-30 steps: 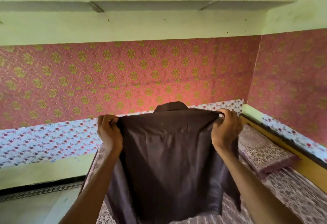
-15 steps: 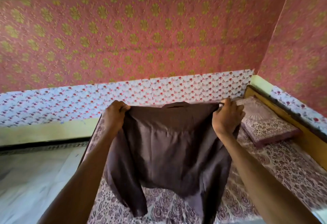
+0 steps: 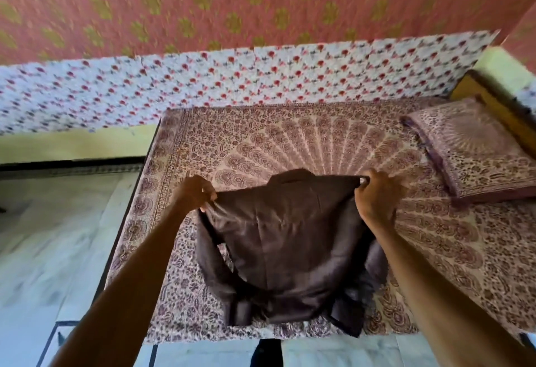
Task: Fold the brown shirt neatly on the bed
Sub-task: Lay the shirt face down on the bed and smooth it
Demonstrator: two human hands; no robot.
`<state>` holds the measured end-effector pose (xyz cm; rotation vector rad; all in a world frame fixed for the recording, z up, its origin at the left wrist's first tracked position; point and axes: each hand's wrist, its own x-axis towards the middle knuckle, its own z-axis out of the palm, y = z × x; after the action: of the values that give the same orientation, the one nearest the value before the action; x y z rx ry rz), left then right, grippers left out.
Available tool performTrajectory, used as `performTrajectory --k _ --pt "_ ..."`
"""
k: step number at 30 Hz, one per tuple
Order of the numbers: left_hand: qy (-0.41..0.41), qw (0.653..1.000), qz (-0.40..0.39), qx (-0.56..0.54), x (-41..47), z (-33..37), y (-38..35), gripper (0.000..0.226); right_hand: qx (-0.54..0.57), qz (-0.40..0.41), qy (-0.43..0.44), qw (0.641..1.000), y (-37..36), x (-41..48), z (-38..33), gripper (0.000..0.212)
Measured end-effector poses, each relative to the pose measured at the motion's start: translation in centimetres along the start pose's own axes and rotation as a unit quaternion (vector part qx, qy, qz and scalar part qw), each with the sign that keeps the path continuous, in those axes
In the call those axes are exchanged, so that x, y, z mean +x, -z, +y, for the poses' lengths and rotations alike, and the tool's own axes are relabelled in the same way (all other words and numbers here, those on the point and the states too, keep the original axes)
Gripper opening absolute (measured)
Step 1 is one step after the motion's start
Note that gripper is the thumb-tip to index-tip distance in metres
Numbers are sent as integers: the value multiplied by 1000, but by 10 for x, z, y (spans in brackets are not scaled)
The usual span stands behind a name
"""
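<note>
The brown shirt (image 3: 287, 239) hangs from both my hands over the bed (image 3: 319, 140), back side toward me, collar at the top. My left hand (image 3: 197, 194) pinches its left shoulder. My right hand (image 3: 377, 195) pinches its right shoulder. The hem and both sleeves touch the patterned bedsheet near the bed's front edge. The shirt's front is hidden.
A pillow (image 3: 475, 146) in the same print lies at the bed's right end, by a yellow wooden headboard (image 3: 499, 105). Papered walls close the far side and right. Pale floor (image 3: 52, 245) lies left of the bed and in front of it.
Both hands have lowered the shirt from chest height toward the bed, and its lower part now rests on the sheet. The view has tilted downward.
</note>
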<state>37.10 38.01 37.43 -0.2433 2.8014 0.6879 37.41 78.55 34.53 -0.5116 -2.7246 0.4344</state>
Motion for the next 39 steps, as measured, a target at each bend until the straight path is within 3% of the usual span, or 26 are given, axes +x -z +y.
performTrajectory --k 2,4,6,10,16,17,22,29,31,35,37,39 --pt "36 988 -146 -28 51 -10 -20 16 -44 -101 -28 994 -45 14 -3 18" --pt "95 975 -199 -29 103 -12 -48 12 -68 -165 -41 983 -94 27 -6 16" --pt "117 982 -143 -39 148 -17 -79 14 -92 -182 -43 978 -137 37 -8 17" --pt "119 984 101 -90 242 -29 -144 12 -23 -96 -63 993 -236 83 3 17" --pt "97 945 258 -173 395 -38 -220 20 104 71 -45 991 -388 195 3 17" --pt "85 948 263 -156 416 -46 -242 18 88 76 -44 992 -419 210 3 18" --pt "69 981 169 -66 480 -81 -338 18 2 -47 -64 997 -548 242 33 23" --pt "66 974 206 -63 515 -71 -346 19 -45 -64 -89 993 -580 240 35 15" --pt "71 967 225 -96 525 -70 -342 17 -34 -35 -82 995 -576 247 34 14" --pt "42 932 332 -137 531 -65 -338 16 52 58 -77 994 -571 261 32 15" --pt "47 947 301 -99 529 -70 -342 16 27 37 -68 997 -571 264 34 14" --pt "81 978 190 3 528 -78 -351 17 -37 -57 -72 995 -573 266 37 15"
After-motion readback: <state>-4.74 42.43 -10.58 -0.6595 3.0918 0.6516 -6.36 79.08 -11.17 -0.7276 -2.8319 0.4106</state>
